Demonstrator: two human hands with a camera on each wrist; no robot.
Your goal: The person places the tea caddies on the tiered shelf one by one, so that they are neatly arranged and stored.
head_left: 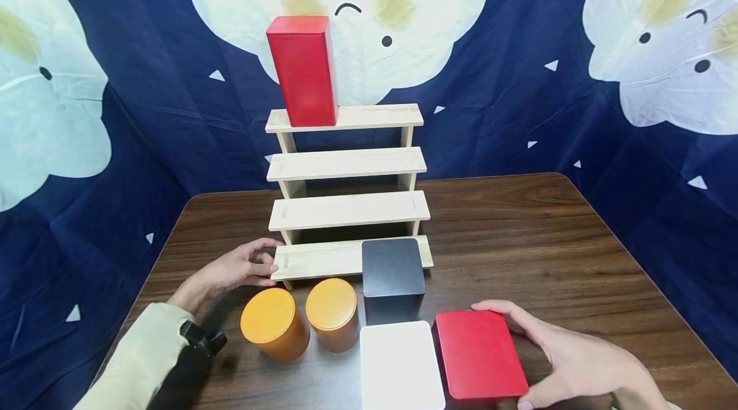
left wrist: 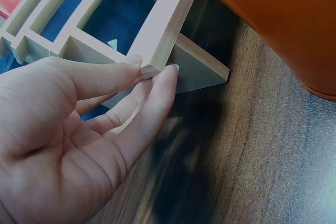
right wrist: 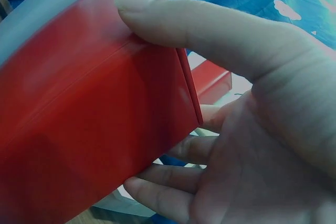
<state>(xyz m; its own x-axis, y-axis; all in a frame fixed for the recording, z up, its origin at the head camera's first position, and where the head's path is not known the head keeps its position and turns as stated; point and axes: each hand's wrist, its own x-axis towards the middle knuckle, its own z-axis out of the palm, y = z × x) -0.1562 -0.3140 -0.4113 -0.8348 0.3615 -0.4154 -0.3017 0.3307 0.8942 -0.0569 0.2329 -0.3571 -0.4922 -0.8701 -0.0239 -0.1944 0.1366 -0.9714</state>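
Note:
A stepped wooden display stand (head_left: 349,212) stands at the back of the table. My left hand (head_left: 245,267) pinches the left end of its lowest step between thumb and fingers, as the left wrist view shows close up (left wrist: 94,114). At the front right, my right hand (head_left: 576,359) holds a red square tin (head_left: 481,355) by its right side. In the right wrist view the thumb lies over one edge of the red tin (right wrist: 89,108), with the fingers around the opposite side. Touching or nearly touching that tin on its left is a white square tin (head_left: 401,368).
A tall red tin (head_left: 303,73) stands on the top step, toward the left. A black tin (head_left: 394,278) is before the lowest step. Two orange round tins (head_left: 275,323) stand near my left forearm. Blue cloth (head_left: 490,134) with white cloud shapes hangs behind the table (head_left: 519,237).

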